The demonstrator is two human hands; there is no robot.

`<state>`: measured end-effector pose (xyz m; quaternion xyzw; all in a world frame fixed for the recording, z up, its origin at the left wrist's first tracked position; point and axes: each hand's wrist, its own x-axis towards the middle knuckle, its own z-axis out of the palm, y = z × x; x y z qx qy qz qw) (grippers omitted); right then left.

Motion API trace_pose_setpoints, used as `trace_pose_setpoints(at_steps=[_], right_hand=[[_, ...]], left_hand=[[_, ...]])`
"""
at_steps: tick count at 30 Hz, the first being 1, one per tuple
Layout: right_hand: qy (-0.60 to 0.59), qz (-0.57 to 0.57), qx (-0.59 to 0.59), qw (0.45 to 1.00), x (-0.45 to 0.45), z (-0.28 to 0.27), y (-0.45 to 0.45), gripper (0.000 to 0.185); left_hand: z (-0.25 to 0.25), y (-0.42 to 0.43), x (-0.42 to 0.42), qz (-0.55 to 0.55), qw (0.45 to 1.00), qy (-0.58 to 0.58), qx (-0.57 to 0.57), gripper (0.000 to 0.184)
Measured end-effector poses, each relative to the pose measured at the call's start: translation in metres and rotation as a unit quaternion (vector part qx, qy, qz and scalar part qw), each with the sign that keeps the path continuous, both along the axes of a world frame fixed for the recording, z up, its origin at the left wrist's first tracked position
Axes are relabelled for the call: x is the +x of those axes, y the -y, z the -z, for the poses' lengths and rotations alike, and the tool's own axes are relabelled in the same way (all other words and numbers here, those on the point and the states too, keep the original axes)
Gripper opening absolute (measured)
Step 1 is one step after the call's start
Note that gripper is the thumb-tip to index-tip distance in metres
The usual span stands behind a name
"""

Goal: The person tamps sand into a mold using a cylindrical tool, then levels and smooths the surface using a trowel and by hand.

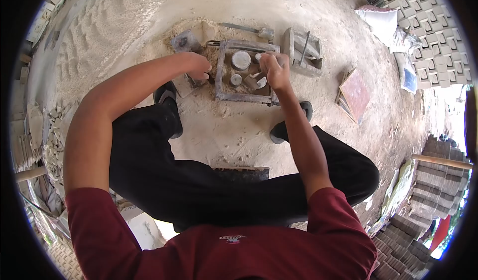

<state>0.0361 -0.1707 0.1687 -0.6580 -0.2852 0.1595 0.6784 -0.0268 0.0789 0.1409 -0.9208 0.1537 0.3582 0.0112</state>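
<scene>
On the ground ahead lies a rectangular wooden moulding frame [241,97] with sand in it. Inside sit a large pale round disc [241,60] and a smaller round piece [236,79]. My right hand [277,70] is over the frame's right side, closed around a short tool [254,82] that looks like a small hammer, its end low beside a pale round piece [261,82]. My left hand [200,67] is left of the frame, by loose brown sand [211,61]. Its fingers are curled downward, and what they may hold is hidden.
A grey divided wooden box [303,53] stands right of the frame, with a bar across it. A trowel-like tool [265,33] lies behind. A grey block [185,42] is at the left, and reddish boards [355,94] lie farther right. Fine sand [102,33] spreads at the back left.
</scene>
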Motion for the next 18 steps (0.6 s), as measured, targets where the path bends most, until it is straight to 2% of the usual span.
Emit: trace_pose_setpoints(at_steps=[1,2,5,7,9,10,11,13,14,17,18], right_hand=[[0.004,0.063,0.004,0.998,-0.009,-0.005,0.002,0.036],[0.008,0.041,0.028,0.999,-0.006,0.023,0.002,0.038],[-0.025,0.063,-0.018,0.998,0.000,0.016,-0.010,0.038],[-0.017,0.067,0.014,0.997,0.006,0.023,-0.009,0.037],[0.029,0.048,-0.043,0.997,-0.001,0.033,-0.014,0.035],[0.106,-0.017,-0.098,0.989,0.006,0.031,-0.019,0.035],[0.109,-0.016,-0.097,0.989,0.009,0.031,-0.021,0.035],[0.013,0.018,0.031,0.999,0.008,0.017,-0.031,0.032],[0.012,0.014,0.033,0.999,0.008,0.016,-0.038,0.032],[0.135,-0.185,-0.135,0.964,0.014,0.029,-0.047,0.032],[0.114,-0.111,-0.125,0.979,0.004,0.011,-0.050,0.033]], left_hand=[[-0.005,0.006,-0.005,-0.011,1.000,-0.007,0.011,0.041],[-0.005,0.010,-0.012,-0.008,1.000,-0.010,0.009,0.041],[0.005,0.007,-0.010,-0.008,1.000,0.005,-0.008,0.042],[0.012,0.007,-0.009,0.027,0.999,0.019,-0.010,0.042],[0.015,0.008,-0.015,0.015,0.999,0.025,-0.034,0.042],[0.017,0.011,-0.015,0.011,0.998,0.035,-0.060,0.042],[0.017,0.011,-0.013,0.011,0.998,0.038,-0.058,0.042],[0.010,0.011,-0.013,0.071,0.997,-0.020,0.027,0.042],[0.004,0.009,-0.013,0.067,0.997,-0.022,0.030,0.042],[0.001,0.013,-0.016,0.008,1.000,0.022,-0.011,0.042],[0.004,0.009,-0.011,0.033,0.999,0.002,0.004,0.042]])
